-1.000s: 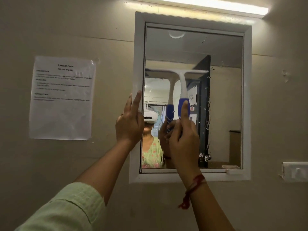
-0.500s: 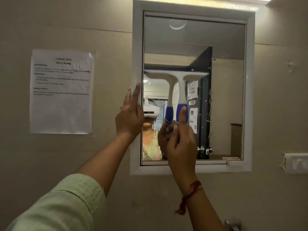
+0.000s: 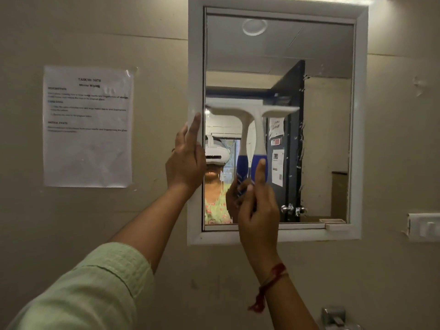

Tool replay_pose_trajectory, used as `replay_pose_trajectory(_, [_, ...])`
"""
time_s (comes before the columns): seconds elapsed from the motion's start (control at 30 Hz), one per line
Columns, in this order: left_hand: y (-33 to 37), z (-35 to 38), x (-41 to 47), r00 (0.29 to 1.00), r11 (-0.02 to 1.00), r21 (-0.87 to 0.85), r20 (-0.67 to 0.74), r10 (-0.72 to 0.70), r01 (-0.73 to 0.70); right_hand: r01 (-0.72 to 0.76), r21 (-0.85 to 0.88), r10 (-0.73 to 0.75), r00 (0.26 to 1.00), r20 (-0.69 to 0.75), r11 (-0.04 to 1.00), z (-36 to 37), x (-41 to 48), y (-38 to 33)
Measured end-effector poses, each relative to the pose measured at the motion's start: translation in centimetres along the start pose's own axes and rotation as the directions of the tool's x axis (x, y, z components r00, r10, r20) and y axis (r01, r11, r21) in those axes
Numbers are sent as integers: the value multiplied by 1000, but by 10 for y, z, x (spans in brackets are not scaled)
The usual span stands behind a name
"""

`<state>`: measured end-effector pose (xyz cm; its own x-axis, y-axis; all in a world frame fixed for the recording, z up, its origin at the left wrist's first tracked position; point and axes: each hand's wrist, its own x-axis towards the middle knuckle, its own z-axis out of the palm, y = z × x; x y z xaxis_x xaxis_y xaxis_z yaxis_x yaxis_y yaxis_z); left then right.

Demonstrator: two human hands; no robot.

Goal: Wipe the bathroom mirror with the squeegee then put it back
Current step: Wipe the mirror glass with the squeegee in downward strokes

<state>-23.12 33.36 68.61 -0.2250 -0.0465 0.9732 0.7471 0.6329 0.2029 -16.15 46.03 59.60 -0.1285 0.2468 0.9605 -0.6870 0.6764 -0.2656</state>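
The bathroom mirror hangs on the wall in a white frame. A squeegee with a white T-shaped head and a blue handle lies against the glass, its blade level at mid-height on the left half. My right hand grips the blue handle, with the index finger stretched up along it. Flat against the left side of the frame rests my left hand, fingers pointing up and holding nothing. The glass reflects the squeegee, a person and a dark door.
A printed sheet is taped to the beige wall left of the mirror. A white switch plate sits on the wall at the right. A metal fixture shows at the bottom right edge.
The squeegee blade has slid a little down the glass. The view has tilted down, so the light above the mirror has left the frame. My left hand stays on the frame.
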Motion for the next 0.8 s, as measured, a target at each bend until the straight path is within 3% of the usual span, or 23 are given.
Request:
replay_pose_trajectory(0.13, [-1, 1, 0, 1000, 1000, -1, -16, -13, 13, 11, -6, -11, 999, -32, 1000, 4, 22, -4])
replay_pose_trajectory(0.37, [-3, 2, -1, 999, 999, -32, -33, -7, 6, -47, 13, 47, 998, 42, 999, 0, -41, 7])
replay_pose_trajectory(0.63, [-4, 2, -1, 999, 999, -41, -36, -16, 14, -40, 49, 40, 999, -8, 998, 4, 3, -3])
replay_pose_trajectory(0.8, [-5, 3, -1, 999, 998, -59, -35, -11, 9, -57, 21, 57, 998, 24, 998, 2, -37, 1])
